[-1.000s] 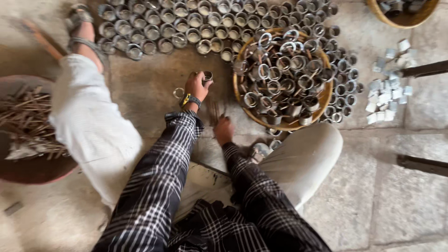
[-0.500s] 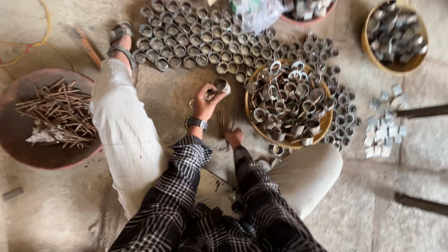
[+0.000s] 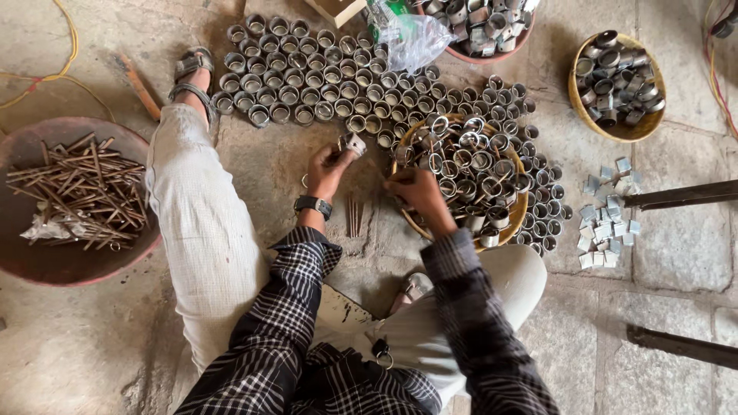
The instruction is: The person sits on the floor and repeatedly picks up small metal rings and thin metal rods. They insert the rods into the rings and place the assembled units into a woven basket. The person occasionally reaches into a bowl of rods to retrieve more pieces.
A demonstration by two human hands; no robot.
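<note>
1. Left hand [image 3: 327, 170], wristwatch on the wrist, fingers clamped on a small metal ring [image 3: 352, 144], held just above the stone floor [image 3: 292, 165].
2. Right hand [image 3: 415, 192] at the near rim of the yellow basket [image 3: 520, 209] of rings; fingers curled, can't tell if gripping anything.
3. Thin rods [image 3: 354, 215] lie on the floor between the hands.
4. Rows of upright rings [image 3: 307, 77] beyond.
5. Far left: brown bowl [image 3: 31, 257] of rods.
</note>
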